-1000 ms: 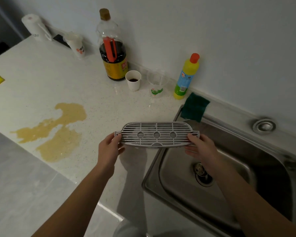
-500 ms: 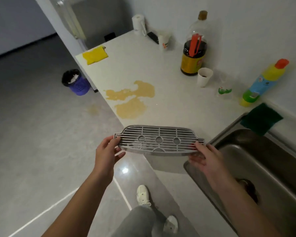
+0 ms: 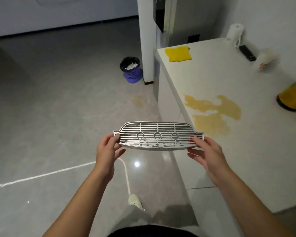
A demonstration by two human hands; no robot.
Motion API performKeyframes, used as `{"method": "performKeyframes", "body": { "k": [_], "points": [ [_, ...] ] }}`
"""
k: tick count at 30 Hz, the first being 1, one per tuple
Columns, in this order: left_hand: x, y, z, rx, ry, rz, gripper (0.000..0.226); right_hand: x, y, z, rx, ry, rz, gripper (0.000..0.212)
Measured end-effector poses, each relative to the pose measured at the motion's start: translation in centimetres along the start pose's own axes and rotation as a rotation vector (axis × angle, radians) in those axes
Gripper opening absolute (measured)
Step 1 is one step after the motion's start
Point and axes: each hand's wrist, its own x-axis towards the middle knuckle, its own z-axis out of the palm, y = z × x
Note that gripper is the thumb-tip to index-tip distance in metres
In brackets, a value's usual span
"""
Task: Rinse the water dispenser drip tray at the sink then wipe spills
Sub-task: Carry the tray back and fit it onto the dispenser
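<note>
Grey polished floor point(image 3: 41, 117) fills most of what we see, with a pale seam line running across it and a faint yellowish stain near the foot of the counter. To our right stands the white countertop point(image 3: 246, 151), carrying a broad yellow-brown spill point(image 3: 214, 112) in two joined patches. Beyond the counter's far end rises a tall white appliance point(image 3: 150, 31); we cannot tell what it is. Next in size, the silver drip tray point(image 3: 158, 136) hangs in the air in front of us, over the floor just beside the counter's edge, held roughly level, its slotted grille with three round rings facing up. Our left hand point(image 3: 106, 151) pinches the tray's left end, thumb on top and fingers curled beneath. Our right hand point(image 3: 207, 153) pinches the right end the same way, its lower fingers spread loosely under the tray. A purple bin point(image 3: 131, 72) with a black liner sits on the floor by the appliance. A yellow cloth point(image 3: 178, 53) lies at the counter's far end, and a paper roll point(image 3: 235, 34) stands near the wall.
</note>
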Motion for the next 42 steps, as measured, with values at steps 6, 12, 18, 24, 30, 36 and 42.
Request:
{"method": "performKeyframes", "body": {
  "k": [6, 12, 18, 24, 30, 36, 42],
  "points": [
    [8.9, 5.4, -6.1, 0.006, 0.011, -0.001, 0.009, 5.3, -1.7, 11.4, -0.044, -0.055, 0.024, 0.027],
    [18.9, 9.9, -8.5, 0.01, 0.021, -0.01, 0.009, 12.3, -3.6, 20.2, -0.049, -0.092, 0.042, 0.031],
    [30.1, 14.5, -8.2, 0.018, 0.065, -0.011, 0.016, 22.3, -7.2, 28.7, -0.064, -0.12, 0.04, 0.031],
    [40.6, 19.8, -7.1, 0.008, 0.086, -0.032, 0.017, 31.0, -11.7, 35.7, -0.075, -0.126, 0.066, 0.031],
    [52.6, 24.6, -6.1, 0.028, 0.004, -0.062, 0.012, 38.9, -14.8, 42.3, -0.024, -0.078, 0.068, 0.034],
    [66.8, 29.2, -4.5, 0.111, -0.171, -0.086, 0.019, 46.1, -16.9, 49.4, 0.08, 0.053, 0.058, 0.023],
    [78.6, 35.8, -0.6, 0.227, -0.358, -0.127, 0.025, 51.1, -20.0, 54.4, 0.212, 0.211, 0.038, 0.019]
  ]
}}
